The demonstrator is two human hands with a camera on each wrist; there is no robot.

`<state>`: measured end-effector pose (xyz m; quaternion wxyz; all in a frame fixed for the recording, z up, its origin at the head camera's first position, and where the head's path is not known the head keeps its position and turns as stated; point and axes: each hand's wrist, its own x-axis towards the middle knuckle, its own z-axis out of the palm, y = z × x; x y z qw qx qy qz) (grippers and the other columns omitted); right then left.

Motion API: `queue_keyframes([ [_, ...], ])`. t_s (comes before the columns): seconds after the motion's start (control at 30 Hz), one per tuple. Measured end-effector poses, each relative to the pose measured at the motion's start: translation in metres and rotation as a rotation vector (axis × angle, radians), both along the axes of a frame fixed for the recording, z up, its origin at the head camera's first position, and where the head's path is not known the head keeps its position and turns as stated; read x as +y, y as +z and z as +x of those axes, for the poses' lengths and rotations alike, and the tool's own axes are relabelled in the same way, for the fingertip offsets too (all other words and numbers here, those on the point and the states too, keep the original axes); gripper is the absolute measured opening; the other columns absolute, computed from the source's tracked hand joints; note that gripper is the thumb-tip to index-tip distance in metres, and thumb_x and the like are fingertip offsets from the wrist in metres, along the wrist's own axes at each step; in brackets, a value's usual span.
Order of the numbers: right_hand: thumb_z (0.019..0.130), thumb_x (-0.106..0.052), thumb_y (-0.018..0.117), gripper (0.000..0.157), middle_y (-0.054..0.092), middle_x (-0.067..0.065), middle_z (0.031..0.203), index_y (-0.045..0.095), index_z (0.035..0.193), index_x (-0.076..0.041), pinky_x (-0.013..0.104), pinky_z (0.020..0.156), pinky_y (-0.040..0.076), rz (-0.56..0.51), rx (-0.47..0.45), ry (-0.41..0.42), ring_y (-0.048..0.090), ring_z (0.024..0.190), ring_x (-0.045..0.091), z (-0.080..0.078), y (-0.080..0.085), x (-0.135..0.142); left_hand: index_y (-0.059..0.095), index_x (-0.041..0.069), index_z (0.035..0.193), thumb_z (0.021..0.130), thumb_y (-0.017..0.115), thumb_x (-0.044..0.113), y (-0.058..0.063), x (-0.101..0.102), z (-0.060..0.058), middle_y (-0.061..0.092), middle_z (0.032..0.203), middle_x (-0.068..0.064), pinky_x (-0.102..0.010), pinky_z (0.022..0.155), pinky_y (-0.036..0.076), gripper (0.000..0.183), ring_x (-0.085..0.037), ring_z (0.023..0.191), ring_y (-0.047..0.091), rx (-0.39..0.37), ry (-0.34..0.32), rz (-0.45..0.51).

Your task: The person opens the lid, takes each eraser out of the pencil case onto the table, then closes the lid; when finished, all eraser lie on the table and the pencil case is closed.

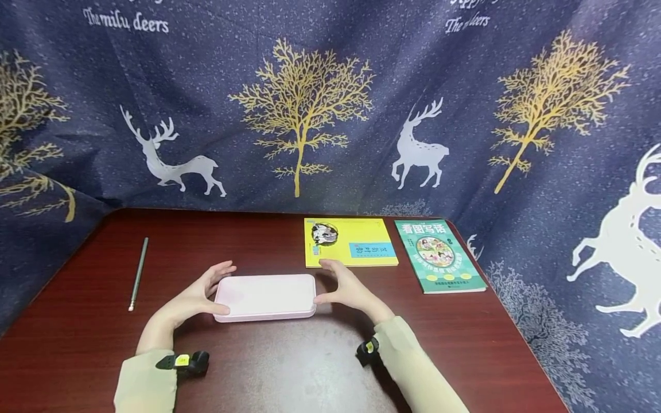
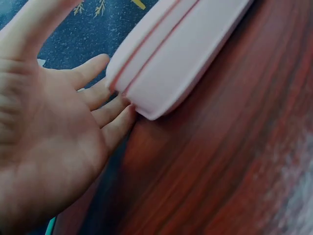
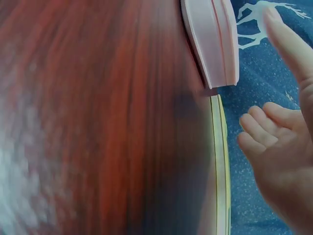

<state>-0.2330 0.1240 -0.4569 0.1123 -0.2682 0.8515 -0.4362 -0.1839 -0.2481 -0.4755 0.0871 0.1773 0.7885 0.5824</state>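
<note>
A pale pink case with rounded corners (image 1: 265, 293) lies flat on the dark red-brown table between the two hands. Around its left end is the left hand (image 1: 193, 295), its thumb at the near corner and its fingers spread along the end. The left wrist view shows these fingers (image 2: 117, 120) fairly straight, touching or very close to the end of the case (image 2: 181, 54). At the other end, the right hand (image 1: 351, 289) has thumb and fingers spread apart. In the right wrist view a gap shows between the right hand (image 3: 283, 147) and the case (image 3: 210, 44).
A green pencil (image 1: 138, 272) lies to the left on the table (image 1: 268, 378). Behind the right hand is a yellow book (image 1: 343, 252), with a green book (image 1: 439, 258) farther right. A dark blue cloth with deer and trees (image 1: 341, 115) hangs behind the table's far edge.
</note>
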Motion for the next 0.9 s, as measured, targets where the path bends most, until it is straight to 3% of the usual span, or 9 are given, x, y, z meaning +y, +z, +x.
queue_keyframes([
  [0.07, 0.074, -0.019, 0.086, 0.093, 0.041, 0.019, 0.150, 0.033, 0.147, 0.002, 0.043, 0.115, 0.035, 0.001, -0.011, 0.035, 0.043, 0.137, 0.033, 0.000, 0.000, -0.002, 0.019, -0.003, 0.151, 0.070, 0.084, 0.008, -0.001, -0.002, 0.002, 0.026, 0.154, -0.029, 0.000, 0.097, 0.027, 0.105, 0.012, 0.128, 0.031, -0.007, -0.014, -0.003],
  [0.2, 0.072, -0.018, 0.088, 0.095, 0.041, 0.019, 0.150, 0.033, 0.147, 0.003, 0.043, 0.115, 0.035, 0.010, -0.013, 0.074, 0.043, 0.137, 0.033, 0.002, -0.001, -0.005, 0.019, 0.000, 0.152, 0.067, 0.086, 0.010, -0.002, -0.004, 0.005, 0.023, 0.156, -0.026, -0.003, 0.098, 0.030, 0.108, -0.003, 0.133, 0.033, -0.033, -0.035, -0.039],
  [0.27, 0.071, -0.019, 0.088, 0.096, 0.042, 0.018, 0.149, 0.034, 0.147, 0.003, 0.043, 0.115, 0.036, 0.022, -0.012, 0.086, 0.043, 0.137, 0.032, 0.004, -0.001, -0.007, 0.019, 0.002, 0.153, 0.067, 0.087, 0.012, -0.002, -0.005, 0.006, 0.023, 0.157, -0.024, -0.006, 0.097, 0.032, 0.110, -0.004, 0.132, 0.035, -0.051, -0.041, -0.065],
  [0.47, 0.069, -0.023, 0.089, 0.099, 0.041, 0.015, 0.151, 0.034, 0.148, 0.000, 0.043, 0.115, 0.036, 0.101, -0.014, 0.098, 0.042, 0.137, 0.030, 0.008, -0.002, -0.012, 0.020, 0.004, 0.154, 0.063, 0.088, 0.015, -0.003, -0.008, 0.008, 0.028, 0.155, -0.027, -0.010, 0.096, 0.034, 0.114, 0.017, 0.118, 0.035, -0.054, -0.064, -0.113],
  [0.63, 0.066, -0.024, 0.091, 0.103, 0.041, 0.017, 0.149, 0.034, 0.148, 0.001, 0.045, 0.112, 0.039, 0.137, 0.002, 0.109, 0.045, 0.133, 0.033, 0.009, 0.001, -0.017, 0.022, 0.005, 0.153, 0.060, 0.087, 0.016, -0.004, -0.008, 0.007, 0.029, 0.153, -0.028, -0.008, 0.097, 0.031, 0.114, 0.020, 0.119, 0.033, -0.015, -0.063, -0.133],
  [0.7, 0.065, -0.023, 0.091, 0.103, 0.042, 0.018, 0.148, 0.034, 0.147, 0.002, 0.045, 0.111, 0.041, 0.146, 0.008, 0.111, 0.047, 0.131, 0.033, 0.009, 0.002, -0.018, 0.024, 0.006, 0.152, 0.059, 0.087, 0.018, -0.004, -0.008, 0.007, 0.031, 0.153, -0.026, -0.008, 0.097, 0.031, 0.113, 0.011, 0.127, 0.035, -0.003, -0.051, -0.156],
  [0.8, 0.064, -0.022, 0.091, 0.103, 0.043, 0.017, 0.147, 0.035, 0.147, 0.001, 0.044, 0.111, 0.041, 0.168, 0.020, 0.109, 0.047, 0.131, 0.032, 0.008, 0.001, -0.020, 0.025, 0.006, 0.152, 0.059, 0.087, 0.019, -0.004, -0.006, 0.008, 0.034, 0.152, -0.025, -0.010, 0.097, 0.033, 0.113, -0.018, 0.136, 0.038, 0.008, -0.027, -0.189],
  [0.9, 0.064, -0.021, 0.091, 0.102, 0.043, 0.016, 0.147, 0.036, 0.146, 0.000, 0.043, 0.111, 0.041, 0.186, 0.034, 0.110, 0.048, 0.131, 0.032, 0.007, 0.000, -0.021, 0.025, 0.003, 0.151, 0.059, 0.087, 0.016, -0.004, -0.005, 0.008, 0.034, 0.151, -0.027, -0.010, 0.096, 0.036, 0.112, -0.045, 0.135, 0.036, 0.013, -0.016, -0.188],
])
